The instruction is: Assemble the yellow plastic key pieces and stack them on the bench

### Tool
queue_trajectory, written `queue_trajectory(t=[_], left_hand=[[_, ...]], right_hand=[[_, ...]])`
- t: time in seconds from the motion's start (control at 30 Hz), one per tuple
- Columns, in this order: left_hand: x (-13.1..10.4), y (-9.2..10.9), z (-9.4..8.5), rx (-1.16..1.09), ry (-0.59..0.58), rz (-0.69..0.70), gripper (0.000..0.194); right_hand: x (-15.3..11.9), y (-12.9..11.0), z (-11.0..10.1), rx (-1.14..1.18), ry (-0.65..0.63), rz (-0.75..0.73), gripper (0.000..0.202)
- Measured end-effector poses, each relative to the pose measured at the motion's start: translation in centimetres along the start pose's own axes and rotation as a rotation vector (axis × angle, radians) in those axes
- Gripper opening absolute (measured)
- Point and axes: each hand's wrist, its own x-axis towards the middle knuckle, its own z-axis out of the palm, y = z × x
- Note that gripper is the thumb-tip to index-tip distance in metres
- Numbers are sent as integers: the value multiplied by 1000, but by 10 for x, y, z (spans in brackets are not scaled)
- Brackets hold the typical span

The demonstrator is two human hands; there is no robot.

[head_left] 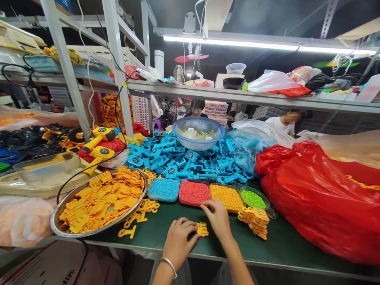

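Left hand: thumb and fingers hold yellow piece by its left edge on bench, between both hands. Right hand: fingertips bunched at near rim of red-bead tray; cannot tell if a bead is pinched. Risks (judged): slack left hold, piece skids; fingers snagging rim, beads spill; rightward knock, leaning yellow stack beside right hand topples.

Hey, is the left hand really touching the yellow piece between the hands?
Touching. The head view shows the left hand on the yellow piece's left edge, with no gap visible between them.
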Motion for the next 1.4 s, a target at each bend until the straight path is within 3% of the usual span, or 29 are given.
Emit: queue_trajectory(t=[0.13, 0.23, 0.33, 0.53, 0.87, 1.2, 1.3, 1.4], left_hand=[[0, 0, 1, 19, 2, 12, 12], [0, 0, 1, 22, 7, 14, 12], [0, 0, 1, 25, 13, 16, 12], [0, 0, 2, 32, 19, 13, 10], [0, -3, 4, 36, 45, 26, 11], [-1, -4, 6, 25, 59, 57, 12], [-1, -5, 7, 31, 50, 57, 13], [0, -5, 7, 39, 35, 43, 13]], right_hand=[[-38, 9, 7, 161, 12, 58, 31], [-49, 10, 9, 182, -49, 69, 26], [-50, 8, 8, 173, -101, 77, 20], [-50, 8, 9, 208, -85, 78, 20], [-46, 17, 9, 392, 69, 162, 46], [-50, 12, 10, 231, -145, 67, 26], [-51, 13, 11, 240, -146, 63, 26], [-49, 13, 9, 377, -66, 97, 33]])
